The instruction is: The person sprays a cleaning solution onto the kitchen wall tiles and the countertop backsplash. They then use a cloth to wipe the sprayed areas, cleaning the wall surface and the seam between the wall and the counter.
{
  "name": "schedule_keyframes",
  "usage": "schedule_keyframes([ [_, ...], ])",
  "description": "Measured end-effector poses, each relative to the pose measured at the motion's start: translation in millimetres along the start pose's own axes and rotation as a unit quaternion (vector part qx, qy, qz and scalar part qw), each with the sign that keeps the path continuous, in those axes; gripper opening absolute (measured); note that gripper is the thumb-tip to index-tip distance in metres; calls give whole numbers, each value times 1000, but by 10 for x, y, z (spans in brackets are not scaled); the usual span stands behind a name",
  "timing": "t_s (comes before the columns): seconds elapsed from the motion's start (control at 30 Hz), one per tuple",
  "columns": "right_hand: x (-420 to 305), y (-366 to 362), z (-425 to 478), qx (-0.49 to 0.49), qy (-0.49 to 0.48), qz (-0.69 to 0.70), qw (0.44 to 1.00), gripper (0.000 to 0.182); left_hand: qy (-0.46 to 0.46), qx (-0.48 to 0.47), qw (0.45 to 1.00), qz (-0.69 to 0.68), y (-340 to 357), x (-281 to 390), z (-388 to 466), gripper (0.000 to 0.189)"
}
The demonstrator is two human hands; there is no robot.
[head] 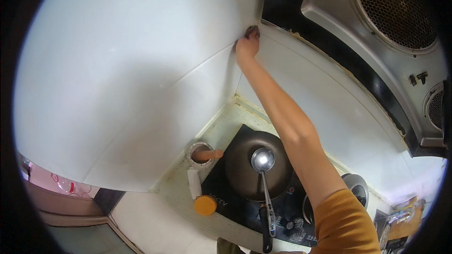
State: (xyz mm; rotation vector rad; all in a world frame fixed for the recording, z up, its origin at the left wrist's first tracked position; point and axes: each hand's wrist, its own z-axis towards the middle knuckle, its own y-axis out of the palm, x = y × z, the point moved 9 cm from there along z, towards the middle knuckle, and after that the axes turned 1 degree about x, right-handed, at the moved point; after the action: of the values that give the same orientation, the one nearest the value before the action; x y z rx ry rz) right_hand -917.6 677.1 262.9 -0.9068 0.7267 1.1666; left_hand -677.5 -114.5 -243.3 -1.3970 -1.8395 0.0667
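Observation:
My right hand is stretched up to the corner where two white wall panels meet, just below the range hood. Its fingers press a dark scouring pad against the wall. Down on the counter, a dark frying pan sits on a black glass cooktop. A metal ladle lies in the pan, its handle running along the pan's handle. My left hand is out of view.
A stone mortar with a pestle, a white container and an orange lid stand left of the cooktop. The range hood hangs at upper right. A pot lid is partly behind my arm.

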Motion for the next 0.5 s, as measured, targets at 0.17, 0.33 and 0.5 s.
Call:
schedule_keyframes([
  [0.17,-511,24,-1097,-33,-155,-25,987,58,40,-20,998,-49,63,217,-49,37],
  [0.33,-83,-85,36,18,-122,-29,992,64,26,-29,998,-47,12,200,60,38],
  [0.5,174,8,-134,101,-262,-81,956,68,-5,-31,998,-55,74,71,-1,39],
])
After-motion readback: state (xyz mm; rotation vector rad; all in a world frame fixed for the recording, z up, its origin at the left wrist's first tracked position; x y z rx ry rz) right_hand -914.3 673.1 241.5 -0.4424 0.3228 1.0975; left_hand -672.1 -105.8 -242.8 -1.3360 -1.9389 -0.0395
